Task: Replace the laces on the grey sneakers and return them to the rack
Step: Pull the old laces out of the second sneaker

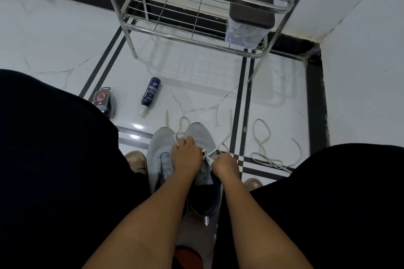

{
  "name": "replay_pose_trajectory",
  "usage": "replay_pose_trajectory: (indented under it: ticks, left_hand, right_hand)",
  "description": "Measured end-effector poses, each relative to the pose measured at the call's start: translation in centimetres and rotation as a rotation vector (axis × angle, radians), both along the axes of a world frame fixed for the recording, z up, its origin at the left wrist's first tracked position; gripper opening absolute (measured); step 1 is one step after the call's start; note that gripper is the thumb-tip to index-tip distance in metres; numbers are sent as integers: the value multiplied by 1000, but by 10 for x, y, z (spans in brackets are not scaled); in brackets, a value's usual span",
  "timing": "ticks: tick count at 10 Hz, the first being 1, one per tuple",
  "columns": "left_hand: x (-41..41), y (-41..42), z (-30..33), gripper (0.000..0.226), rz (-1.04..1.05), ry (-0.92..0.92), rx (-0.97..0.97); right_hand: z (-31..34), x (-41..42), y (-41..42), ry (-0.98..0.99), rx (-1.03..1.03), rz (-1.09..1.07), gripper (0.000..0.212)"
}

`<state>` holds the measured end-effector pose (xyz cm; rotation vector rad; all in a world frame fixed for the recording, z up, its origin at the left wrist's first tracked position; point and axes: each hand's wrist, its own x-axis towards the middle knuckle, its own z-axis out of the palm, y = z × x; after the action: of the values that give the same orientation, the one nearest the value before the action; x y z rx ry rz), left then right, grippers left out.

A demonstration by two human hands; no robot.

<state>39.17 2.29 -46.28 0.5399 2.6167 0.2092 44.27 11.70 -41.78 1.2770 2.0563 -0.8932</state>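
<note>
Two grey sneakers stand side by side on the floor between my knees, the left sneaker (158, 148) and the right sneaker (202, 135). My left hand (185, 155) lies over the right sneaker's front eyelets and pinches a white lace (182, 122) that loops past the toes. My right hand (226, 165) pinches the other part of that lace at the sneaker's right side. A second loose white lace (262, 137) lies coiled on the floor to the right. The metal shoe rack (196, 35) stands ahead against the wall.
A clear box with a dark lid (249, 26) holding laces sits on the rack's lower shelf. A dark blue bottle (150, 94) and a small black pack (103, 101) lie on the floor at left. A white wall closes the right side. My sandalled feet flank the sneakers.
</note>
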Motion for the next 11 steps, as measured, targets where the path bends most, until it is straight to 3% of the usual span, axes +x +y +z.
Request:
replay_pose_trajectory:
  ticks: [1,2,3,4,5,6,7,8,9,10,11]
  left_hand:
    - [-13,3,14,23,714,-261,433]
    - [-46,-9,41,27,1727,-673,1293]
    - [-57,-4,52,26,1042,-604,817]
    - [-27,7,32,21,344,-396,301]
    - [2,7,16,19,68,-90,143]
    - [-18,7,14,17,464,-137,370]
    - [-51,-3,26,35,1236,-544,956]
    - [-62,-12,20,44,1253,-613,984]
    - [-31,1,17,32,277,-317,313]
    - [-6,3,6,27,-59,-217,31]
    - [-12,-3,0,29,138,-290,96]
  right_hand:
    - [5,1,4,-9,8,-49,31]
    - [4,2,12,-6,5,-113,32]
    - [6,1,11,-5,9,-103,31]
    - [8,-2,5,0,6,-77,32]
    - [8,0,0,7,-4,-50,31]
    - [10,6,1,3,4,-46,31]
    - [5,9,9,-10,-28,-100,31]
    - [5,7,9,-12,-27,-111,32]
    - [6,3,5,-19,-23,-91,32]
    - [6,3,3,-12,-31,-77,32]
    - [6,6,1,-18,-37,-72,32]
